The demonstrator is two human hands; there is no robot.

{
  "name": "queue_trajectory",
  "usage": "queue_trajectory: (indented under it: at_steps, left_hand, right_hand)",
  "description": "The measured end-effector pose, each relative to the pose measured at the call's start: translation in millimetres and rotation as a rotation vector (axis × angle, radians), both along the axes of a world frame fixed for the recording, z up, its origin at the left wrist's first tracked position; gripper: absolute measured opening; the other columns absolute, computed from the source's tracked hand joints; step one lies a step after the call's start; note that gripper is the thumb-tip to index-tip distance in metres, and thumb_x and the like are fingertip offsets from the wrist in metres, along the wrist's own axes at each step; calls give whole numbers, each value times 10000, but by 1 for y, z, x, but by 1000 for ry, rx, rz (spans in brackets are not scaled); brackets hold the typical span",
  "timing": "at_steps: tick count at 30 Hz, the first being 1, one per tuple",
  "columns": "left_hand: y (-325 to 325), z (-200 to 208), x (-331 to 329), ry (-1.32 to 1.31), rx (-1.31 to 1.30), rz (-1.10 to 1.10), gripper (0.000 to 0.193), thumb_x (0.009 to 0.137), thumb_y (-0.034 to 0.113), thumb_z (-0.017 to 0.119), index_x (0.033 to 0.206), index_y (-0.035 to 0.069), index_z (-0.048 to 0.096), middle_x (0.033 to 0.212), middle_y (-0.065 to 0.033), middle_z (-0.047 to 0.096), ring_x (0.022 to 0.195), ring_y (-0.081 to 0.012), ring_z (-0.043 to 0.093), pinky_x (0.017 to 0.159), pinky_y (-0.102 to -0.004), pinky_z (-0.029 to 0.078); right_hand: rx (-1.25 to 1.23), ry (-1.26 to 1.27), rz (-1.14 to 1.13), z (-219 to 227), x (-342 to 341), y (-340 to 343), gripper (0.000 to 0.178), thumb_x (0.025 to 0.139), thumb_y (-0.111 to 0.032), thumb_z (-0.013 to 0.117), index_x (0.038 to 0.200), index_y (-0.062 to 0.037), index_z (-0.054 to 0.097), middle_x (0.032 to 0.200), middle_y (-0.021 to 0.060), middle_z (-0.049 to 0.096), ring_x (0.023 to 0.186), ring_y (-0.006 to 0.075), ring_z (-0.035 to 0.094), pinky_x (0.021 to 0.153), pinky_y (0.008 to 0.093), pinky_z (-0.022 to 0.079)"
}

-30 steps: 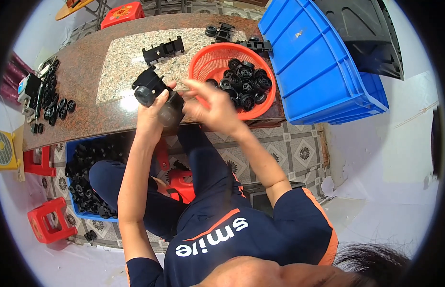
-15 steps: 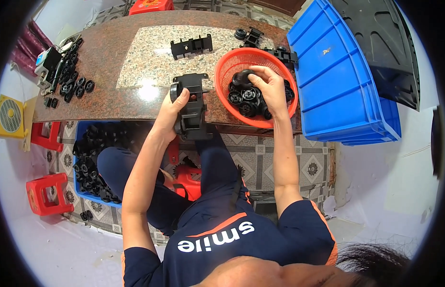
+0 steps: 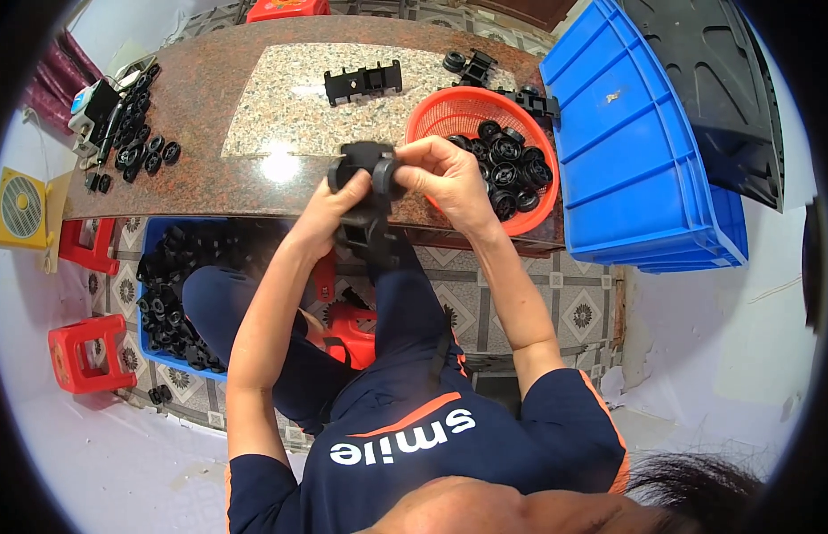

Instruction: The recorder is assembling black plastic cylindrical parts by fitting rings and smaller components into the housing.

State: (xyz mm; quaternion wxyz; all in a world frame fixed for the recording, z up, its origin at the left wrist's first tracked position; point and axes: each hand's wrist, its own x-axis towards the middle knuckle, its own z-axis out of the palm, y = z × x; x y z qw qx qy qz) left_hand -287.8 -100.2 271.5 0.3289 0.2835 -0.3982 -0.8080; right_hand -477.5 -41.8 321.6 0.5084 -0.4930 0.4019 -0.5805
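My left hand (image 3: pixel 332 206) is closed round a black plastic toy-car chassis (image 3: pixel 365 233), held up at the table's near edge. One wheel sits on the chassis's left side, partly behind my left thumb. Between thumb and fingers, my right hand (image 3: pixel 449 182) pinches a black wheel (image 3: pixel 384 180) against the chassis's right side. Whether that wheel is seated on an axle I cannot tell. To the right, a red plastic basket (image 3: pixel 417 125) holds several more black wheels (image 3: pixel 504 174).
Another chassis (image 3: pixel 363 82) lies on the speckled slab, more parts (image 3: pixel 472 68) behind the basket. Loose wheels (image 3: pixel 129 158) lie at the table's left. A blue bin (image 3: pixel 623 142) stands at right; a blue crate (image 3: pixel 173 360) of black parts sits on the floor near a red stool (image 3: pixel 86 354).
My right hand has come left out of the basket with a wheel and brought it to the chassis's right side. My left hand still holds the chassis, now slightly further right.
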Motion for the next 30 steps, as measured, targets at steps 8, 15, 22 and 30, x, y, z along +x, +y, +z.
queue_trajectory:
  at_steps: [8, 15, 22, 30]
  left_hand:
    - [-4, 0, -5, 90, -4, -1, 808, 825, 436, 750, 1406, 49, 342, 1253, -107, 518, 1038, -185, 589, 941, -370, 494]
    - [0, 2, -12, -33, -314, 20, 927, 805, 544, 712, 1479, 83, 273, 1274, -134, 498, 1154, -216, 546, 947, -386, 503]
    - [19, 11, -11, 1, -505, 63, 779, 826, 295, 692, 1424, 13, 281, 1321, -138, 422, 1262, -221, 420, 1072, -356, 351]
    - [7, 6, -20, -36, -114, 204, 707, 883, 407, 614, 1429, 88, 297, 1080, -105, 552, 765, -206, 652, 677, -351, 563]
  right_hand:
    - [-49, 152, -194, -12, 19, 4, 153, 828, -34, 743, 942, -4, 645, 902, 28, 676, 803, 81, 647, 736, 221, 528]
    - [-186, 230, -159, -23, 10, -7, 565, 863, -289, 715, 1322, -33, 508, 1248, 141, 550, 1146, 171, 550, 938, 324, 469]
    - [-45, 48, 61, -15, 22, -2, 583, 815, -200, 627, 1350, -17, 484, 1095, 53, 578, 996, 105, 547, 852, 245, 468]
    - [-70, 782, -443, -48, -71, -43, 503, 866, -419, 678, 1209, -56, 620, 998, 75, 652, 947, 182, 620, 808, 325, 510]
